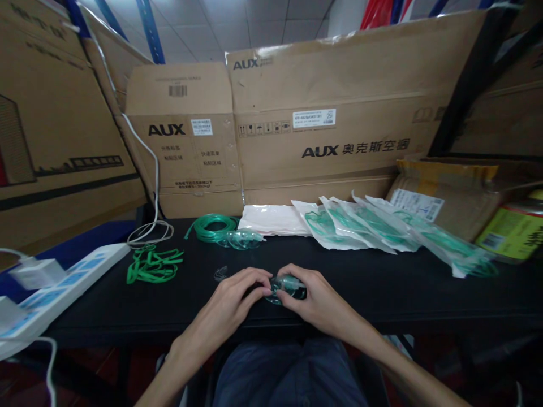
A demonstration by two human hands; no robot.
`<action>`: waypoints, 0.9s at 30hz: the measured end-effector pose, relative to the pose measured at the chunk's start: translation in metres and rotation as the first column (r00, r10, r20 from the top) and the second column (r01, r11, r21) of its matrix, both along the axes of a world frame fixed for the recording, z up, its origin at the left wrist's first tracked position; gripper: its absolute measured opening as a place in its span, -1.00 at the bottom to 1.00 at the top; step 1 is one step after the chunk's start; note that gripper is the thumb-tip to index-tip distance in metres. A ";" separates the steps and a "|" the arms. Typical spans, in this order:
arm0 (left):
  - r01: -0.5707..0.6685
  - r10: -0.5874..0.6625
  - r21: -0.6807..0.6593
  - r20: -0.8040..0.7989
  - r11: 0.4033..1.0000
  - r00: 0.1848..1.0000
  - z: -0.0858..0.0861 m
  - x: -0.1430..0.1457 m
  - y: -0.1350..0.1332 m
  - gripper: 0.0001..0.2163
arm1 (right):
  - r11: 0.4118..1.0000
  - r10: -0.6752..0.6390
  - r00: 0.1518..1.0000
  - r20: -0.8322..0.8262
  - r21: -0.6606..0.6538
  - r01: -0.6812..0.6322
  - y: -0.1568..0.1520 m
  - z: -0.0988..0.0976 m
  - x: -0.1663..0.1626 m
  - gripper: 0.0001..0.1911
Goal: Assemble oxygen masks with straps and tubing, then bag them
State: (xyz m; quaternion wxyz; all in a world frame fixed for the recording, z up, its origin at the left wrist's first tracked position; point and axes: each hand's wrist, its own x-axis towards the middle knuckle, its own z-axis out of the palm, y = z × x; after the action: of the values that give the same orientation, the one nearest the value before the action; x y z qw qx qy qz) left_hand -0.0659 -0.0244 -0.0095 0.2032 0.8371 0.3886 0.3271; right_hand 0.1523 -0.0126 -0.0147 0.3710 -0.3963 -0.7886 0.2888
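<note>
Both of my hands meet over a small clear green-tinted plastic mask piece [288,287] near the front edge of the black table [382,282]. My left hand [235,297] has its fingers curled, fingertips pinching the left side of the piece. My right hand [311,297] wraps around its right side. Behind them lies a coil of green tubing [210,228] with another clear mask [241,239]. A small clear bit [220,273] lies just left of my left hand.
Several sealed white bags with green tubing [373,229] fan across the back right. Empty white bags [274,219] lie mid-back. Green straps [153,265] sit at left, next to a white power strip [63,282] and cable. AUX cardboard boxes [322,124] wall the back.
</note>
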 end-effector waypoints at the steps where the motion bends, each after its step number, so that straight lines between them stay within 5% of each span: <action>1: 0.000 0.000 -0.006 0.010 1.000 1.000 0.000 0.000 0.000 -0.89 | 1.000 0.006 1.000 -0.012 -0.018 -0.006 0.000 0.000 0.000 -0.87; 11: -0.036 0.040 -0.051 0.084 0.998 0.996 -0.003 -0.001 0.000 -0.92 | 0.996 0.042 0.997 -0.063 -0.075 -0.047 0.001 -0.002 0.004 -0.87; 21: -0.057 0.117 -0.220 0.272 0.974 0.955 -0.012 0.007 0.000 -0.89 | 0.992 0.096 0.993 -0.074 -0.069 -0.102 0.001 -0.001 0.006 -0.86; 27: -0.054 0.154 -0.311 0.307 0.949 0.939 -0.009 0.005 0.002 -0.86 | 0.965 0.169 0.972 -0.166 -0.175 -0.197 0.000 0.003 0.008 -0.81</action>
State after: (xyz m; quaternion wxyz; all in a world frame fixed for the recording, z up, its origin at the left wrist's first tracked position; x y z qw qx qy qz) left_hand -0.0606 -0.0226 -0.0185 0.3707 0.7092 0.4383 0.4094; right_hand 0.1606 -0.0129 -0.0118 0.3612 -0.3325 -0.7606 0.4248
